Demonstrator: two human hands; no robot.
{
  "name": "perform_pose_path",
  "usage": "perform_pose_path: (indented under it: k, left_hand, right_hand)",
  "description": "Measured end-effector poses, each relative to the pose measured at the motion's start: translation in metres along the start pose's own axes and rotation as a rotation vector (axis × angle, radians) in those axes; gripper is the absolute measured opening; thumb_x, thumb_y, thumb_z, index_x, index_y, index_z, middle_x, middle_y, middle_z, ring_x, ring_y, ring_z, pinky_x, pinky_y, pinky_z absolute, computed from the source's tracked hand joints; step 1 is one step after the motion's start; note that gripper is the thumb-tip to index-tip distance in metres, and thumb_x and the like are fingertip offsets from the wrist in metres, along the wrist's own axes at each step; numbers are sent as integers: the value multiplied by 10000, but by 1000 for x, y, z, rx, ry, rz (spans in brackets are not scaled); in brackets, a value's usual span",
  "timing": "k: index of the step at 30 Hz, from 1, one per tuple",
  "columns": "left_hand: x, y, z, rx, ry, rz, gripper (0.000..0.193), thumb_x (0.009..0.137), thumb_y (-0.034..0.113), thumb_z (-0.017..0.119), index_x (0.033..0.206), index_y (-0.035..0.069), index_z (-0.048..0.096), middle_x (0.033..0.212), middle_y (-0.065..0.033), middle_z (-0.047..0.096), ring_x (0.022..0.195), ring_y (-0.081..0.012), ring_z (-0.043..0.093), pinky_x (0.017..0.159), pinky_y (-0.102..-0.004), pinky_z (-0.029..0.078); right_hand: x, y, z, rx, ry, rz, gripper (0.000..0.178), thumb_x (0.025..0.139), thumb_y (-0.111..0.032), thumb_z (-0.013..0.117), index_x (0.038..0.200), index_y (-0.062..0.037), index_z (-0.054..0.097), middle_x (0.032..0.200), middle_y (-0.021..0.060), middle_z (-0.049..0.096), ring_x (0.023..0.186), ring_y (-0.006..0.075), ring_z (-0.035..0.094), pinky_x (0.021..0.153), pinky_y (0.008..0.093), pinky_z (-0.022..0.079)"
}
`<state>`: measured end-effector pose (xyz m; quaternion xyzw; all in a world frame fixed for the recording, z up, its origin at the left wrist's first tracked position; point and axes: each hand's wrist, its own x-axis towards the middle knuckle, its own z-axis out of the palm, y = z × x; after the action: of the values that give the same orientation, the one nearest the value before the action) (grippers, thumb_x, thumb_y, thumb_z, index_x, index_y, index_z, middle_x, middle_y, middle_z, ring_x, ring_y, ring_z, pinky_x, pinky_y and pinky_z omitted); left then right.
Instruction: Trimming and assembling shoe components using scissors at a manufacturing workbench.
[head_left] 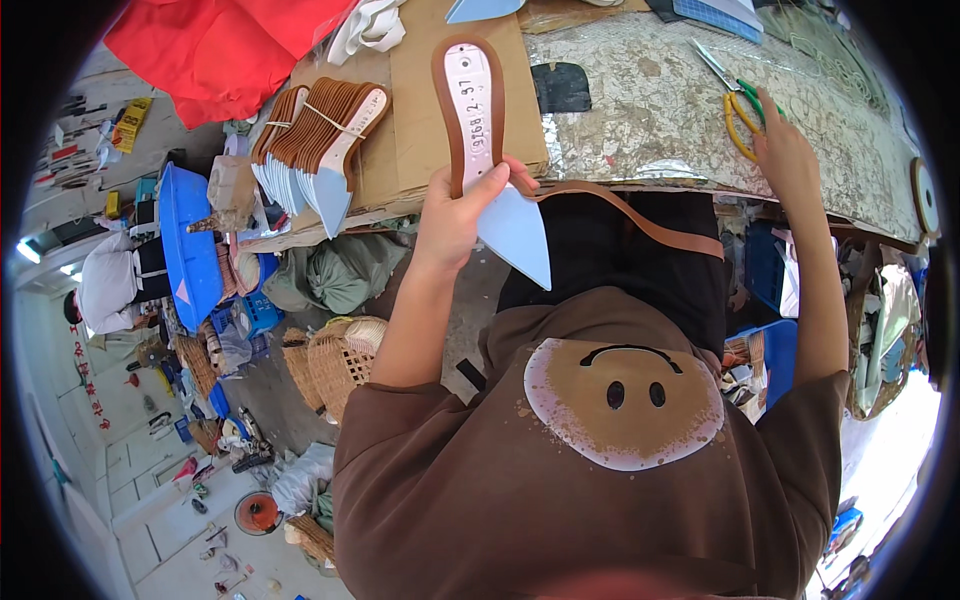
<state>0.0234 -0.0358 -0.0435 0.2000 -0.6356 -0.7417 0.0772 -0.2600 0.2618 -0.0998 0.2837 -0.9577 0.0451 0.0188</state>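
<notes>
My left hand (455, 215) grips a pointed shoe insole (470, 110) upright near the table edge. The insole has a brown rim, a white heel part with markings and a pale blue toe pointing down at me. A thin brown strap (640, 218) runs right from my left fingers and hangs over my lap. Stretched out to the right, my right hand (787, 160) has its fingers at the green and yellow handles of a pair of scissors (738, 100), whose blades point far left over the tabletop.
Left on the cardboard (415, 130) lies a banded stack of similar insoles (315, 135). Red cloth (220, 50) and a white strip (368, 28) are behind it. A dark piece (562, 88) rests on the worn tabletop (640, 125). A blue basin (190, 245) stands at the left.
</notes>
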Motion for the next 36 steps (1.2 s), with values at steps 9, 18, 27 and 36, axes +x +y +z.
perform_pose_path:
  k: [9, 18, 27, 36]
  left_hand:
    - [-1, -28, 6, 426, 287, 316, 191, 907, 114, 679, 1020, -39, 670, 886, -76, 698, 796, -137, 648, 705, -274, 503]
    - [8, -61, 37, 906, 314, 1127, 406, 704, 75, 769, 1062, -14, 600, 697, -103, 620, 542, -253, 581, 487, -325, 435]
    - [-1, -62, 51, 1048, 71, 1289, 394, 697, 129, 803, 1011, -3, 605, 643, -41, 504, 497, -204, 501, 425, -326, 348]
    - [-17, -40, 39, 373, 127, 544, 182, 910, 120, 680, 1040, 3, 632, 816, -43, 647, 748, -116, 605, 670, -268, 480]
  right_hand:
    - [-77, -50, -27, 719, -94, -39, 327, 787, 22, 589, 1082, -67, 479, 882, 109, 555, 724, 225, 563, 680, 331, 466]
    - [-169, -119, -8, 1225, -842, -209, 865, 785, -397, 752, 1428, -85, 266, 1042, 188, 571, 974, 369, 594, 871, 403, 459]
    - [-157, -130, -5, 1080, -621, -153, 737, 840, -382, 691, 1377, -69, 296, 1074, 258, 583, 1022, 445, 587, 867, 454, 460]
    - [-77, -70, -34, 858, -331, -51, 539, 780, -253, 800, 1241, -65, 596, 740, -29, 522, 657, 66, 461, 584, 235, 380]
